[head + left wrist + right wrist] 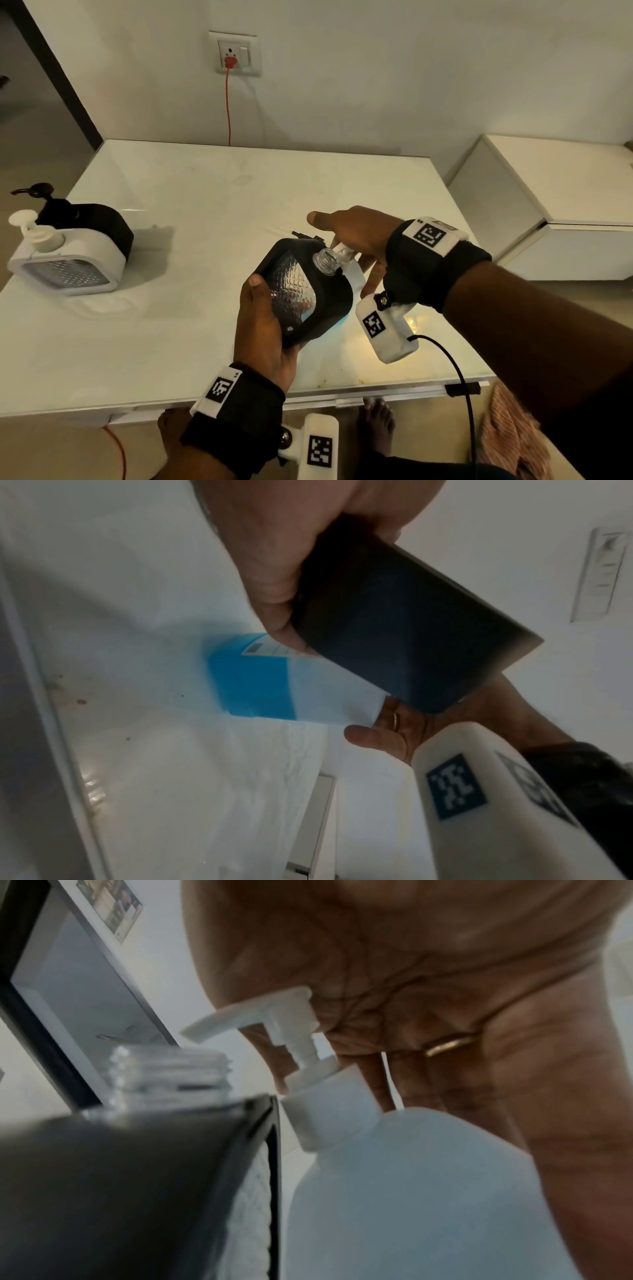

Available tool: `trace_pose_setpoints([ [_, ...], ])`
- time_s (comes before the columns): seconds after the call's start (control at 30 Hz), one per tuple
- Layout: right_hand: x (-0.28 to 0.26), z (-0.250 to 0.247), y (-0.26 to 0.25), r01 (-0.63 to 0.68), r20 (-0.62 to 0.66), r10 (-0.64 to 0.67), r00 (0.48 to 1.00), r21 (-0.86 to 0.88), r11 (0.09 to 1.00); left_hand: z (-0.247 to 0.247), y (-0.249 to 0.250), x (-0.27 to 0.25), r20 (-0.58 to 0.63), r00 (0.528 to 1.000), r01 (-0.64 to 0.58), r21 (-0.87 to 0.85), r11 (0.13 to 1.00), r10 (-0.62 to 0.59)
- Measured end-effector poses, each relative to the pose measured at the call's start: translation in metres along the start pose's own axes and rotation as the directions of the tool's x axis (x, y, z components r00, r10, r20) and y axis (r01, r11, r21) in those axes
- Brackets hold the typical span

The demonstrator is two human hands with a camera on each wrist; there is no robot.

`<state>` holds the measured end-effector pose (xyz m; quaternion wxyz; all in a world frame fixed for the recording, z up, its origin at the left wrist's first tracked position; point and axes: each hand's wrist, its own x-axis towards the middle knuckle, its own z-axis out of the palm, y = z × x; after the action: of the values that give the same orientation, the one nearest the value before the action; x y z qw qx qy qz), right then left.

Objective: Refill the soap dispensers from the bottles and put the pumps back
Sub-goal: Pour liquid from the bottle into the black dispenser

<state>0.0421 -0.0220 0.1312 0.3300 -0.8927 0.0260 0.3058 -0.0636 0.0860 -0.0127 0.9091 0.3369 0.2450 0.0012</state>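
Holding over the table (171, 342), head view: left hand (263, 329) grips a black dispenser (308, 291) tilted, thumb on its front face, clear threaded neck (325, 262) open, no pump on. Right hand (356, 236) hides most of a white bottle (352, 274) beside the neck; finger state unclear here. Two more dispensers, white (68, 260) and black (99, 222), stand at far left with pumps on.

Left wrist: fingers curl round the dispenser's black back (411, 631); only here, the bottle's blue lower part (253, 680) shows.

Right wrist: only here, the bottle's white pump (274, 1023) shows under the palm, fingers (411, 1080) pressed together behind it, ring (448, 1045) on one.
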Motion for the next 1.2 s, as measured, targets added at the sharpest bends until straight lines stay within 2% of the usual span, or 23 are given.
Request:
trace_pose_setpoints([
  [0.1,0.006,0.0,0.005,-0.003,-0.042,0.004,0.999,0.008,1.0,0.002,-0.001,-0.001,-0.017,1.0,-0.009,0.019,1.0,0.01],
  [0.27,-0.001,-0.003,0.004,-0.072,0.04,0.069,0.997,0.065,0.995,-0.001,0.0,0.0,-0.007,1.0,-0.001,0.029,1.0,0.001],
  [0.37,-0.001,-0.003,0.002,-0.029,0.037,0.029,0.999,0.012,1.0,-0.003,0.004,0.001,0.005,1.0,-0.024,0.034,0.999,0.024],
  [0.53,0.01,0.0,0.006,0.006,-0.043,-0.009,0.999,-0.073,0.997,0.002,0.006,-0.001,-0.019,0.999,-0.043,0.045,0.998,0.044],
  [0.77,0.004,-0.004,0.003,-0.068,0.041,0.066,0.997,0.035,0.997,0.005,0.007,-0.005,-0.051,0.998,-0.037,0.045,0.998,0.04],
  [1.0,0.012,-0.002,0.006,-0.032,-0.033,0.031,0.999,-0.022,0.999,0.007,0.006,-0.007,-0.067,0.997,-0.029,0.053,0.998,0.033],
  [1.2,0.001,-0.005,0.001,-0.073,0.048,0.071,0.996,0.042,0.996,0.002,0.005,-0.004,-0.051,0.999,-0.013,0.062,0.998,0.017],
])
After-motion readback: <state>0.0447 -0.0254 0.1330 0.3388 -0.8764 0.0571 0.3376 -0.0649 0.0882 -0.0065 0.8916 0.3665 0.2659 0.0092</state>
